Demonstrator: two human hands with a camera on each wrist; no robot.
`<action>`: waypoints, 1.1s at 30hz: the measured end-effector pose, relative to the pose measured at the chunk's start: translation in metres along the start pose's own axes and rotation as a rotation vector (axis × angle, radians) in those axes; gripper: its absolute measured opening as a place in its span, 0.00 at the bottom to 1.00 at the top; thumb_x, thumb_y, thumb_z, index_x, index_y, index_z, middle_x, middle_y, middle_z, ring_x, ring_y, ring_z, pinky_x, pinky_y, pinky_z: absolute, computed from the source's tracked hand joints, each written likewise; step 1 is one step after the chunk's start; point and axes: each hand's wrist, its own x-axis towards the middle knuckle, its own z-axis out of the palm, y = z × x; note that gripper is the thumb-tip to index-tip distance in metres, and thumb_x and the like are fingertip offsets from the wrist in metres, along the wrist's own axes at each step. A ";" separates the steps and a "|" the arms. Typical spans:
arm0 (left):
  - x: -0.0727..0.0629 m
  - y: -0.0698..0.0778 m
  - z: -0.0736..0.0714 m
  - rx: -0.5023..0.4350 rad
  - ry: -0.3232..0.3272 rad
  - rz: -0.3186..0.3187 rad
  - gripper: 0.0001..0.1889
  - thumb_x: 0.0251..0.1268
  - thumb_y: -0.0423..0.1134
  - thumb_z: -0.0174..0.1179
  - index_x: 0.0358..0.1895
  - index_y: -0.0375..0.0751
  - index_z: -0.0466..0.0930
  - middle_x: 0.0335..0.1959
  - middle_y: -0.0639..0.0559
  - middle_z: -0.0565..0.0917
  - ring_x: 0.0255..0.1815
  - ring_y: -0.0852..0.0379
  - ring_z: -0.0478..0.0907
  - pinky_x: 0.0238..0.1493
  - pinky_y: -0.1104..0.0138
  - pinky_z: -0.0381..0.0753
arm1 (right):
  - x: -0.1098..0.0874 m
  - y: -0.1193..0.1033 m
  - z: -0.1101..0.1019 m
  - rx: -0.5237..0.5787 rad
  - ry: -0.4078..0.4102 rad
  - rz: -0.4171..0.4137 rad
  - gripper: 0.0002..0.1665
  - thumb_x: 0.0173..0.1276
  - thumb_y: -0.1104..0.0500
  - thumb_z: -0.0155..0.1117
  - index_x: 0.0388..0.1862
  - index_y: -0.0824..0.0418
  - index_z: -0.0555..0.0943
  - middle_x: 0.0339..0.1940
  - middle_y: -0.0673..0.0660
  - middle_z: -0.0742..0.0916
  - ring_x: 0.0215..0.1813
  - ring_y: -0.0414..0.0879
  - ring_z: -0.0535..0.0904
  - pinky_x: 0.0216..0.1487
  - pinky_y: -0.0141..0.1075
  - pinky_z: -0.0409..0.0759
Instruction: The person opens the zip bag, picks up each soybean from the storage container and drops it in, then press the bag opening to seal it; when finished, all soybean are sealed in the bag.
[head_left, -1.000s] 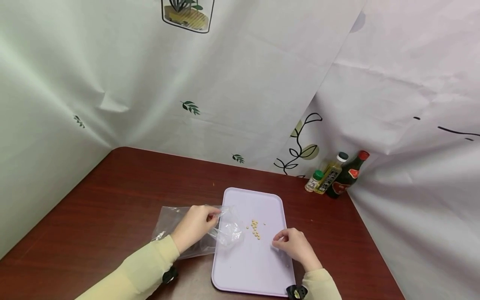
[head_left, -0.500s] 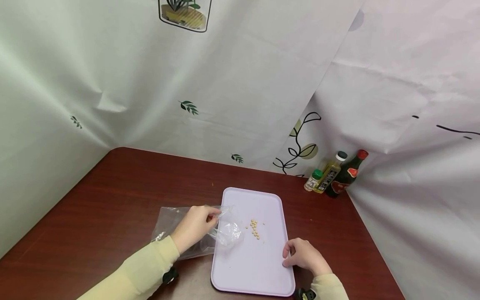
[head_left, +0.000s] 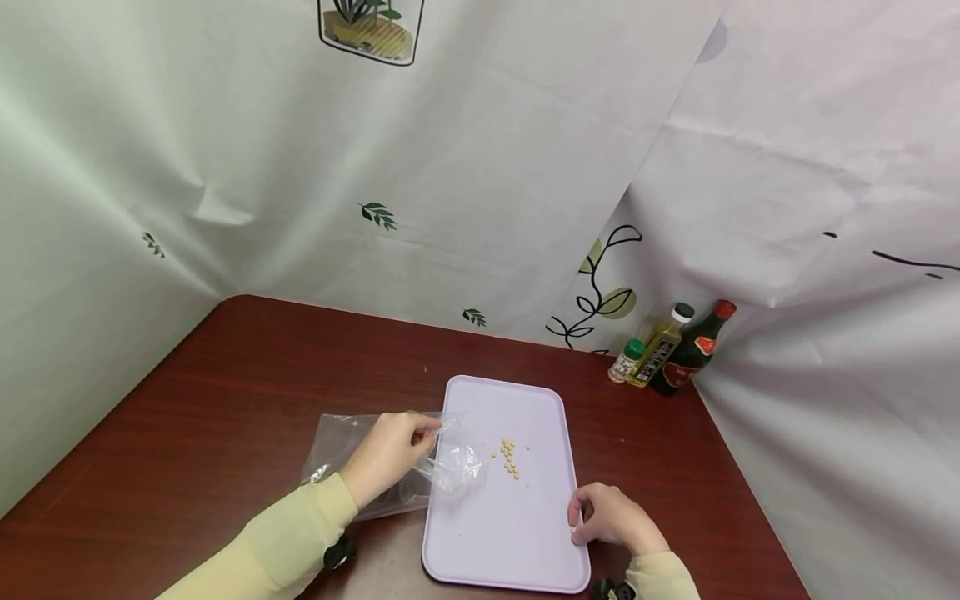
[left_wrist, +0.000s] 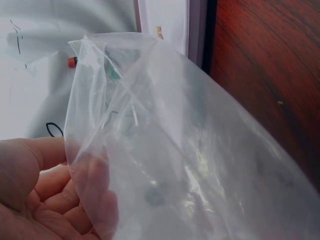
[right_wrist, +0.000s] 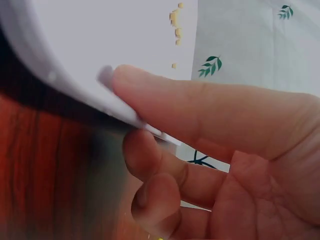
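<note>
A pale lilac tray (head_left: pixel 502 542) lies on the table, bearing several small round yellow pieces, like soybeans (head_left: pixel 507 452), near its middle. My left hand (head_left: pixel 390 450) pinches the edge of a clear plastic bag (head_left: pixel 461 467) that overlaps the tray's left side. In the left wrist view the bag (left_wrist: pixel 200 165) spreads out from between thumb and fingers, its mouth near the tray. My right hand (head_left: pixel 613 518) grips the tray's right edge. The right wrist view shows its thumb (right_wrist: pixel 165 97) on top of the rim and the fingers (right_wrist: pixel 142 155) below.
At the table's back right corner stand a green-capped shaker (head_left: pixel 626 362), an oil bottle (head_left: pixel 660 350) and a dark red-capped bottle (head_left: pixel 690 354). A printed white cloth (head_left: pixel 450 183) hangs behind the dark red wooden table (head_left: pixel 300 358).
My right hand has moved from above the tray outward and nearer to me, onto the tray's right edge, which it now grips. The left hand and bag have stayed in place.
</note>
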 end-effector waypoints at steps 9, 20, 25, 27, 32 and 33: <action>-0.001 0.000 0.000 -0.006 -0.006 -0.009 0.09 0.52 0.26 0.62 0.37 0.35 0.86 0.24 0.54 0.83 0.23 0.63 0.70 0.25 0.73 0.70 | 0.000 -0.001 0.002 -0.017 0.049 0.008 0.12 0.40 0.68 0.73 0.16 0.57 0.76 0.14 0.48 0.75 0.21 0.43 0.69 0.23 0.36 0.66; -0.002 0.000 0.001 0.004 0.002 -0.002 0.09 0.52 0.26 0.62 0.37 0.35 0.87 0.24 0.54 0.82 0.22 0.64 0.69 0.25 0.73 0.69 | 0.009 -0.011 0.003 0.030 0.183 0.006 0.09 0.47 0.63 0.72 0.19 0.56 0.78 0.14 0.47 0.75 0.21 0.42 0.70 0.22 0.34 0.68; -0.003 0.000 0.001 0.010 0.007 0.001 0.09 0.53 0.27 0.62 0.37 0.36 0.87 0.23 0.55 0.81 0.23 0.64 0.68 0.25 0.73 0.69 | 0.015 -0.018 0.008 0.040 0.198 -0.014 0.08 0.47 0.64 0.71 0.20 0.56 0.78 0.14 0.46 0.73 0.19 0.41 0.69 0.20 0.33 0.67; -0.003 0.000 0.002 0.011 0.007 0.001 0.09 0.53 0.27 0.62 0.37 0.36 0.87 0.23 0.56 0.80 0.22 0.64 0.68 0.25 0.73 0.69 | 0.017 -0.021 0.010 0.044 0.203 -0.028 0.08 0.47 0.64 0.70 0.19 0.56 0.78 0.14 0.46 0.73 0.19 0.40 0.69 0.19 0.32 0.67; -0.003 0.000 0.001 0.004 0.002 0.005 0.09 0.52 0.26 0.62 0.37 0.35 0.87 0.22 0.56 0.80 0.22 0.64 0.68 0.24 0.74 0.69 | 0.023 -0.030 0.015 0.043 0.246 -0.050 0.08 0.50 0.62 0.70 0.20 0.55 0.78 0.14 0.45 0.73 0.18 0.38 0.67 0.19 0.31 0.66; -0.003 0.000 0.001 0.002 0.001 0.008 0.09 0.52 0.26 0.62 0.37 0.35 0.87 0.22 0.56 0.80 0.22 0.65 0.68 0.24 0.74 0.69 | 0.024 -0.031 0.016 0.037 0.257 -0.054 0.08 0.50 0.62 0.70 0.20 0.54 0.78 0.14 0.45 0.73 0.18 0.38 0.67 0.19 0.31 0.66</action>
